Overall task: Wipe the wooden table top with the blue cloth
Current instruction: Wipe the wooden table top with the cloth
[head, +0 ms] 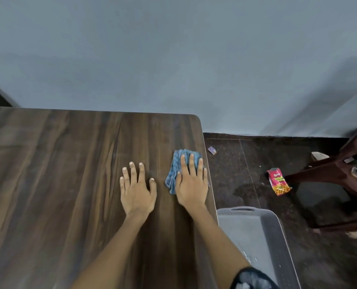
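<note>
The dark wooden table top point(58, 174) fills the left and middle of the head view. A crumpled blue cloth point(176, 165) lies near the table's right edge, close to the far right corner. My right hand point(191, 180) presses flat on the cloth with straight fingers, covering its right part. My left hand point(137, 188) rests flat on the bare wood just left of the cloth, fingers spread, touching nothing else.
A grey plastic bin point(277, 236) stands on the dark floor beside the table's right edge. A red snack packet point(278, 181) and a small scrap point(212, 150) lie on the floor. A brown chair point(344, 170) is at the far right. A grey wall lies behind.
</note>
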Demonstrator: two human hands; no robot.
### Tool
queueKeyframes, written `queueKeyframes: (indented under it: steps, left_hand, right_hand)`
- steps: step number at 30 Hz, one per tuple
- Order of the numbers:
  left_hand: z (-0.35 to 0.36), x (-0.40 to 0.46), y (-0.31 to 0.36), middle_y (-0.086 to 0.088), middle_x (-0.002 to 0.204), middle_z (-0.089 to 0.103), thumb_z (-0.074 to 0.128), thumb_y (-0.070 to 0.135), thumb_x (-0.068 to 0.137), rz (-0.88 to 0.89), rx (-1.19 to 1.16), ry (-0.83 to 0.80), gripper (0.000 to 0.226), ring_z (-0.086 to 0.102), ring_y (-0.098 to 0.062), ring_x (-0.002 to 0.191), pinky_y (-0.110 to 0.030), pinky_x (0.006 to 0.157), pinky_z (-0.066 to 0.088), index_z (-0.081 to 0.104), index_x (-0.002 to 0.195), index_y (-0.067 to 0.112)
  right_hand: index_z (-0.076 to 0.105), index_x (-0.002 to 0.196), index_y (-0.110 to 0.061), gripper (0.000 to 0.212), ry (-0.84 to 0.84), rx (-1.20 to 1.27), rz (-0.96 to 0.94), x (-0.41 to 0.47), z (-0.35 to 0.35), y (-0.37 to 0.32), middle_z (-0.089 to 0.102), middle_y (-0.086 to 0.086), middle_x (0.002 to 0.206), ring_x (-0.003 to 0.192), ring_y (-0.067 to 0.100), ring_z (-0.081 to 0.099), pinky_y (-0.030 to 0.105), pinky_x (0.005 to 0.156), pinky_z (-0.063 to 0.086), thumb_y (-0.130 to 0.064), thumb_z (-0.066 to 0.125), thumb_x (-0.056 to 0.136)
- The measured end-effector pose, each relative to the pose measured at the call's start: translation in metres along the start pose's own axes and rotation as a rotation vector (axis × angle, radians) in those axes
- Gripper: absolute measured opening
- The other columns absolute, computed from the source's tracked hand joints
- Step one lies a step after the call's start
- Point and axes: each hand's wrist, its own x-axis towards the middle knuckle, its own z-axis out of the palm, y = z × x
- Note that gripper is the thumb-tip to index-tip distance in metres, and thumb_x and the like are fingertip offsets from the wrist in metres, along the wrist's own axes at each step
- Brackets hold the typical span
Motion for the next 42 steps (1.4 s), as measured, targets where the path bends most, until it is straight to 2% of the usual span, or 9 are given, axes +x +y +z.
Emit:
queueKeyframes:
  steps: [3,6,9,16,25,29,35,38,42]
  left_hand:
    - [0.009,0.035,0.015,-0.007,0.156,0.004,0.029,0.041,0.095,-0.051,-0.009,0.038,0.059,-0.005,-0.026,0.143,-0.038,0.115,-0.001,0.011,0.147,0.019]
    - [0.017,0.055,0.031,-0.012,0.155,0.009,0.031,0.037,0.094,-0.119,-0.04,0.115,0.057,0.001,-0.027,0.143,-0.04,0.115,0.003,0.017,0.146,0.017]
    - [0.021,0.086,0.051,-0.015,0.154,0.007,0.034,0.034,0.093,-0.174,-0.1,0.123,0.06,-0.001,-0.028,0.143,-0.04,0.115,0.001,0.016,0.146,0.014]
    - [0.025,0.123,0.05,-0.014,0.154,0.01,0.031,0.037,0.093,-0.036,-0.014,0.16,0.06,0.003,-0.026,0.143,-0.038,0.115,0.003,0.016,0.147,0.014]
    - [0.02,0.115,0.046,-0.016,0.154,0.01,0.028,0.038,0.095,0.016,-0.042,0.128,0.058,0.003,-0.027,0.143,-0.037,0.117,0.002,0.019,0.146,0.011]
    - [0.016,0.108,0.043,-0.015,0.153,0.014,0.028,0.037,0.096,0.068,-0.06,0.121,0.056,0.007,-0.026,0.143,-0.037,0.117,0.006,0.023,0.144,0.009]
    - [0.016,0.103,0.042,-0.015,0.153,0.017,0.029,0.035,0.096,0.092,-0.065,0.123,0.054,0.009,-0.025,0.143,-0.035,0.117,0.006,0.025,0.143,0.008]
    - [0.017,0.105,0.041,-0.014,0.153,0.017,0.029,0.035,0.097,0.094,-0.065,0.136,0.054,0.01,-0.025,0.142,-0.035,0.117,0.006,0.025,0.143,0.008]
    - [0.019,0.106,0.04,-0.014,0.153,0.019,0.03,0.034,0.096,0.093,-0.075,0.15,0.054,0.01,-0.024,0.142,-0.034,0.116,0.006,0.026,0.143,0.008]
  right_hand:
    - [0.017,0.151,-0.023,0.056,-0.013,0.015,-0.067,0.076,-0.003,-0.007,0.02,0.003,0.157,0.146,0.029,0.013,0.042,0.117,0.013,-0.037,0.013,0.097]
    - [0.011,0.152,-0.022,0.053,0.015,0.027,-0.114,0.143,-0.001,-0.02,0.011,0.0,0.159,0.147,0.027,0.003,0.041,0.118,0.006,-0.033,0.023,0.102]
    - [0.015,0.152,-0.021,0.052,0.059,0.021,-0.148,0.193,0.0,-0.028,0.014,0.0,0.159,0.147,0.027,0.006,0.041,0.117,0.008,-0.031,0.026,0.101]
    - [0.033,0.146,-0.02,0.048,0.099,0.044,-0.117,0.235,0.003,-0.017,0.039,-0.002,0.148,0.139,0.026,0.027,0.038,0.114,0.019,-0.032,0.028,0.1]
    - [0.017,0.151,-0.015,0.054,0.119,0.145,0.186,0.161,-0.007,0.009,0.019,0.005,0.157,0.142,0.028,0.023,0.04,0.113,0.024,-0.032,0.026,0.101]
    - [0.012,0.152,-0.013,0.056,0.054,0.083,0.234,0.076,-0.002,0.016,0.016,0.007,0.158,0.145,0.027,0.017,0.038,0.117,0.014,-0.035,0.02,0.102]
    - [0.035,0.144,-0.004,0.058,0.047,-0.003,0.256,-0.065,0.007,0.007,0.04,0.014,0.147,0.137,0.029,0.036,0.038,0.112,0.016,-0.033,0.023,0.095]
    - [0.038,0.142,-0.004,0.057,0.045,0.007,0.268,-0.064,0.009,0.002,0.043,0.014,0.145,0.135,0.03,0.039,0.04,0.11,0.02,-0.032,0.026,0.094]
    - [0.034,0.145,-0.006,0.055,0.11,-0.007,0.199,0.02,0.006,-0.001,0.038,0.014,0.148,0.139,0.03,0.033,0.041,0.114,0.02,-0.032,0.026,0.098]
